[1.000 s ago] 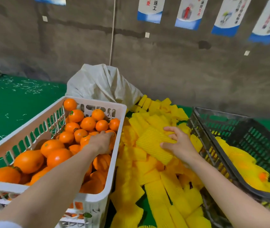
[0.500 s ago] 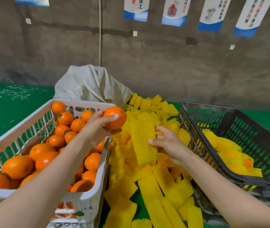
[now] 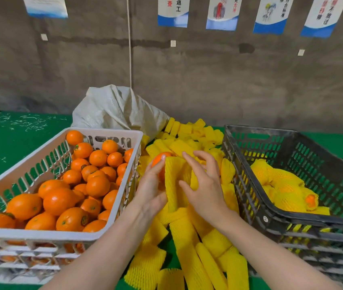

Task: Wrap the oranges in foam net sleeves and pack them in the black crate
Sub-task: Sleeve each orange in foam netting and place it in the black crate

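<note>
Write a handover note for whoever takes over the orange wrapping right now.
Left hand grips an orange, pressed against a yellow foam net sleeve; right hand is at the sleeve, grip unclear.
Unwrapped oranges fill the white crate; spare sleeves lie between the crates.
Done: a few wrapped oranges in the black crate.
Left: sleeve this orange, pack it, repeat.

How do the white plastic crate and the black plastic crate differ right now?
The white plastic crate, on the left, is heaped with bare oranges; the black plastic crate, on the right, holds only a few oranges wrapped in yellow foam net sleeves, with much wall showing. Both have slotted walls.
</note>
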